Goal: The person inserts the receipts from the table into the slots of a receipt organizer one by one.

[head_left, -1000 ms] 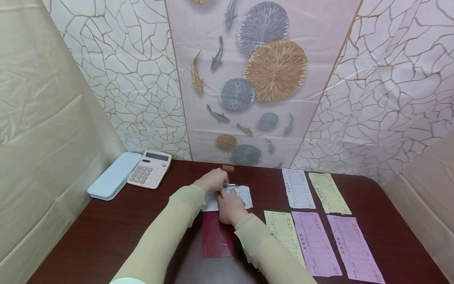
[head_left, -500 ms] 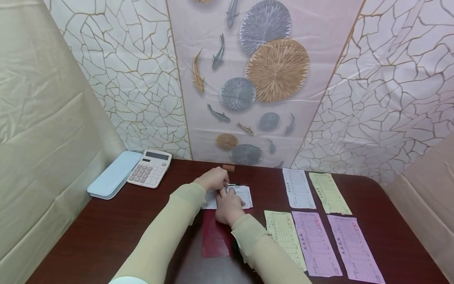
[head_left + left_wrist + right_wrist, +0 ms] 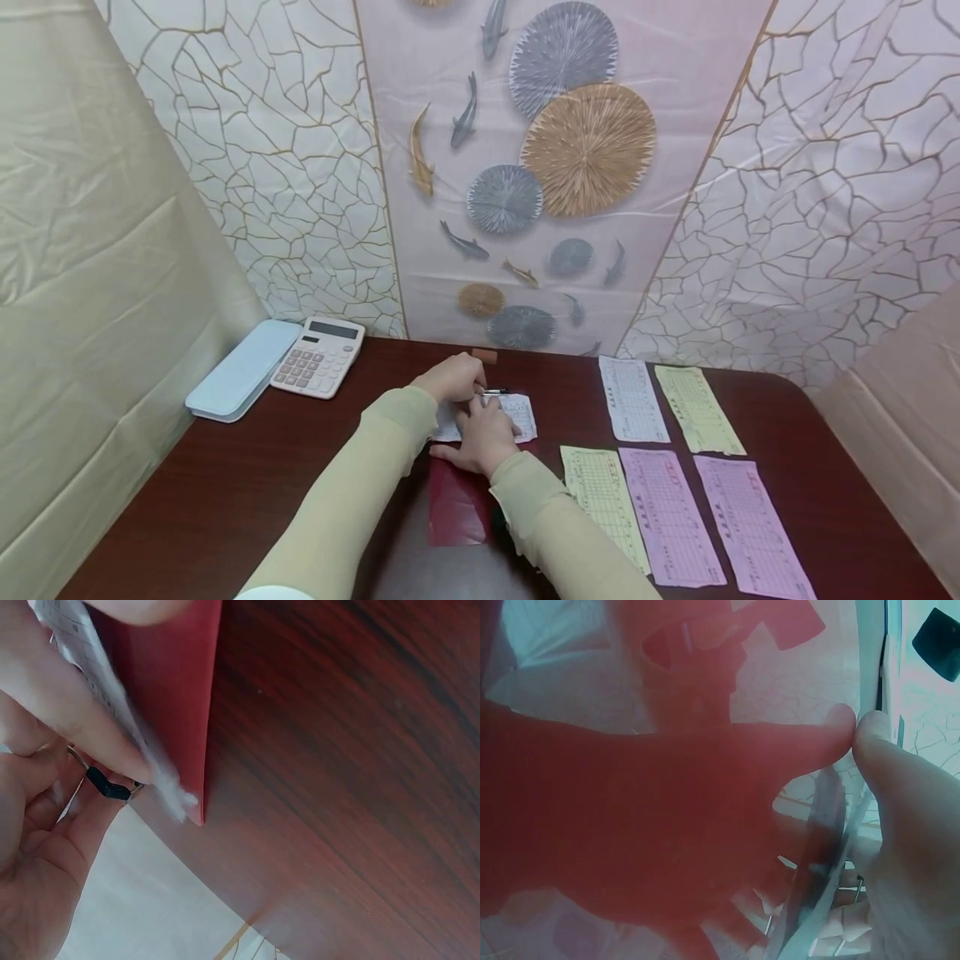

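Note:
A small white printed slip (image 3: 517, 414) lies across the top end of a glossy dark red cover (image 3: 456, 508) in the head view. My left hand (image 3: 452, 379) is at the slip's far edge, fingers curled. It grips what looks like a black binder clip (image 3: 105, 785) with wire handles, seen in the left wrist view. My right hand (image 3: 486, 437) rests on the slip with fingers spread, its thumb reaching left over the cover. The right wrist view is filled mostly by a reddish reflection of the right hand, with the real thumb (image 3: 874, 735) touching the shiny surface.
A light blue case (image 3: 243, 371) and a calculator (image 3: 318, 358) sit at the back left. A small brown block (image 3: 483, 356) lies by the far edge. At right are a white slip (image 3: 633, 400), yellow slips (image 3: 697, 408) and purple slips (image 3: 670, 517). Something dark shows under my right forearm.
My right thumb has spread out to the left over the red cover, and the right hand has shifted slightly. The left hand stays almost still at the far edge.

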The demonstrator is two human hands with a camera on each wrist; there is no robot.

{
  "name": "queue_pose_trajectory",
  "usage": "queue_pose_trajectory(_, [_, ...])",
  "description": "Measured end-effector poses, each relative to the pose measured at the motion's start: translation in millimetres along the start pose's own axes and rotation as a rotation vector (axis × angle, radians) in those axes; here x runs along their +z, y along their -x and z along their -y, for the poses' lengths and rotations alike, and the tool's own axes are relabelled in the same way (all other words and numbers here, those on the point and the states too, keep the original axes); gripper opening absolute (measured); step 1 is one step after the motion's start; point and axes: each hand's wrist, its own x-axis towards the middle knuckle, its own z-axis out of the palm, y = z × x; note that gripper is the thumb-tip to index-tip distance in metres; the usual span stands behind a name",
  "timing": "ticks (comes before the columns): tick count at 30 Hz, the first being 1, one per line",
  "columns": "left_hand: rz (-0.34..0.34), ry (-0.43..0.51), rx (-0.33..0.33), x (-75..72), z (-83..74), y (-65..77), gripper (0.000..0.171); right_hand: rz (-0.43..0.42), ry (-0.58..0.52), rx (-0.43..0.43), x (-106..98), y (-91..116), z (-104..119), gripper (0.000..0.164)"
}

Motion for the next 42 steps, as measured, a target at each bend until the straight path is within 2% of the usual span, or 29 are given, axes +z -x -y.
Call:
queue_pose_trajectory(5, [0.002,-0.003,0.002,0.1,-1.5,1.1,0.016,-0.008,-0.057,-0.018,-3.2,4.8,-4.4,0.079])
queue_pose_trajectory(10, [-0.009,0.024,0.022,0.4,-0.2,3.4,0.017,-0.033,-0.162,-0.097,-4.8,12.9,-14.6,0.074])
queue_pose_trajectory(15, [-0.020,0.006,0.008,5.4,2.3,5.3,0.016,-0.018,-0.196,-0.155,-2.4,20.8,-23.4,0.074])
queue_pose_trajectory(18, [-0.026,-0.076,0.039,9.9,1.5,4.6,0.018,-0.036,-0.181,-0.174,1.7,23.4,-26.7,0.073])
queue_pose_trajectory(23, [-0.045,-0.269,0.111,17.3,-1.6,3.5,0.017,-0.052,-0.155,-0.181,6.8,24.4,-29.6,0.073])
queue_pose_trajectory(26, [-0.065,-0.315,0.112,19.1,-3.2,4.0,0.011,-0.052,-0.158,-0.177,8.0,23.8,-30.3,0.073])
queue_pose_trajectory(28, [-0.074,-0.311,0.102,19.6,-3.4,4.7,0.008,-0.043,-0.164,-0.176,8.3,23.1,-31.0,0.073])
queue_pose_trajectory(31, [-0.076,-0.224,0.065,18.2,-3.9,7.5,0.009,-0.036,-0.195,-0.182,7.0,22.6,-34.8,0.074])
queue_pose_trajectory(35, [-0.091,0.048,0.035,17.0,5.6,8.3,0.017,-0.068,-0.328,-0.203,2.8,22.4,-47.0,0.069])
queue_pose_trajectory(37, [-0.109,0.148,0.008,15.3,12.3,8.2,0.019,-0.111,-0.387,-0.185,0.2,21.9,-55.3,0.065])
queue_pose_trajectory(39, [-0.127,0.215,-0.042,12.4,15.8,8.2,0.022,-0.165,-0.416,-0.161,-1.4,22.5,-65.7,0.061])
queue_pose_trajectory(42, [-0.146,0.237,-0.136,8.6,15.4,9.7,0.025,-0.239,-0.411,-0.112,-1.1,23.3,-85.7,0.055])
